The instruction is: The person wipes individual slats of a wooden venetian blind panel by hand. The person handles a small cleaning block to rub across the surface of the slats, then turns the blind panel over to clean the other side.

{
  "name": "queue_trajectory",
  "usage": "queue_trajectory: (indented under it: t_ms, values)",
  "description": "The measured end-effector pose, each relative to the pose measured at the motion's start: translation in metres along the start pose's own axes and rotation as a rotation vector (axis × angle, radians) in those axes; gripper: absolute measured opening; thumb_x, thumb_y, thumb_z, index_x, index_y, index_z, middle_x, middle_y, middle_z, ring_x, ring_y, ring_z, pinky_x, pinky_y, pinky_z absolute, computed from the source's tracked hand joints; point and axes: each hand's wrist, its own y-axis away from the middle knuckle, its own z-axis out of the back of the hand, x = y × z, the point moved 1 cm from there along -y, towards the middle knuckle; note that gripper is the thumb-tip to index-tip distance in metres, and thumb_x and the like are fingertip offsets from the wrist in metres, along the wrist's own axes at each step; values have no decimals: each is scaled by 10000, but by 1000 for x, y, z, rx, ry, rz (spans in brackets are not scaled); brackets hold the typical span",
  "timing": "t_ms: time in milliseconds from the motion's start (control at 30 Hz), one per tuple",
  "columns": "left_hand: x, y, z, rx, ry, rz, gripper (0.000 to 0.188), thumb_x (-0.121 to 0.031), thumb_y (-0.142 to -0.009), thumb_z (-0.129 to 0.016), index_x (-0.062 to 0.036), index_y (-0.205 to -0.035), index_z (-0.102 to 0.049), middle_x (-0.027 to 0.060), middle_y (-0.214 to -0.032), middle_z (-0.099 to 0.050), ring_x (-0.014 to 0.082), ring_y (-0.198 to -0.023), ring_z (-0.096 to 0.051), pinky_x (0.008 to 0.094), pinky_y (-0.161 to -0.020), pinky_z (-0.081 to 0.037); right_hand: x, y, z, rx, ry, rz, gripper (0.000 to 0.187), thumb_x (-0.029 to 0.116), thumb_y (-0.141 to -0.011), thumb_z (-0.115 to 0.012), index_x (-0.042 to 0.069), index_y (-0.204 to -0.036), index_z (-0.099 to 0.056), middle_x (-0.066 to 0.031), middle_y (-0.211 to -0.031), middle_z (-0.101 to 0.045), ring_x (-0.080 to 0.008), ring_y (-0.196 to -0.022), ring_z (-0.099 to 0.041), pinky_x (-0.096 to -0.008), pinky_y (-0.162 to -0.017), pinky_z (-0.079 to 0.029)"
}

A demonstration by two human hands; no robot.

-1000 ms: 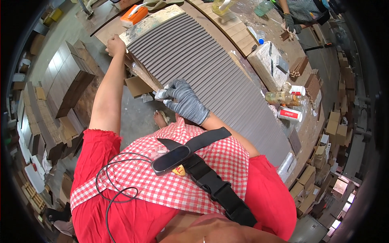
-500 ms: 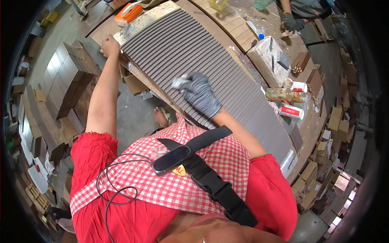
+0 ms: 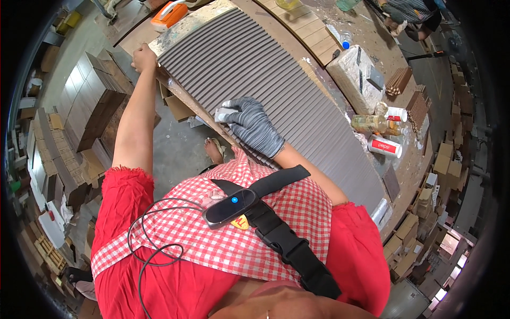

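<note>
A long grey ribbed panel [image 3: 265, 69] lies slantwise on the worktable. My right hand [image 3: 256, 127], in a grey knit glove with pale fingertips, is closed on a small white pad [image 3: 225, 114] at the panel's near edge. Whether the pad is folded cloth or paper I cannot make out. At the far left, my bare left hand [image 3: 144, 59] is curled closed beside the panel's corner. Its fingertips are turned away, so what they grip is hidden.
An orange tool [image 3: 169, 17] sits beyond the panel's far left end. Along the far side are slatted boards [image 3: 313, 37], a wrapped block [image 3: 350, 80], a bottle [image 3: 367, 123] and a red-white can [image 3: 384, 146]. A co-worker's gloved hand [image 3: 393, 18] is at top right.
My right hand has slid slightly left and toward me with the white pad, reaching the panel's near edge. My left hand stays put. The co-worker's hand has shifted right.
</note>
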Motion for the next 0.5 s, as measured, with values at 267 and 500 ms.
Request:
queue_trajectory:
  t_ms: [267, 500]
  values:
    - [8, -12, -8, 7, -7, -7, 471, -460, -839, -480, -114, -1080, -690, 150, -1181, -626, 403, -1176, -467, 507, -998, -341, -79, -4, 41, -282, 182, -267, 254, 40, -706, -690, 142, -935, -737, -105, -1003, -622, -273, -967, -545, -361, -921, -444]
    - [3, -16, -3, 64, -26, 14, 489, -460, -825, -470, -113, -1097, -683, 148, -1187, -622, 400, -1179, -462, 506, -998, -340, -33, 6, 8, -127, 134, -186, 231, 62, -710, -707, 113, -935, -720, -107, -1043, -609, -265, -1005, -555, -333, -920, -456]
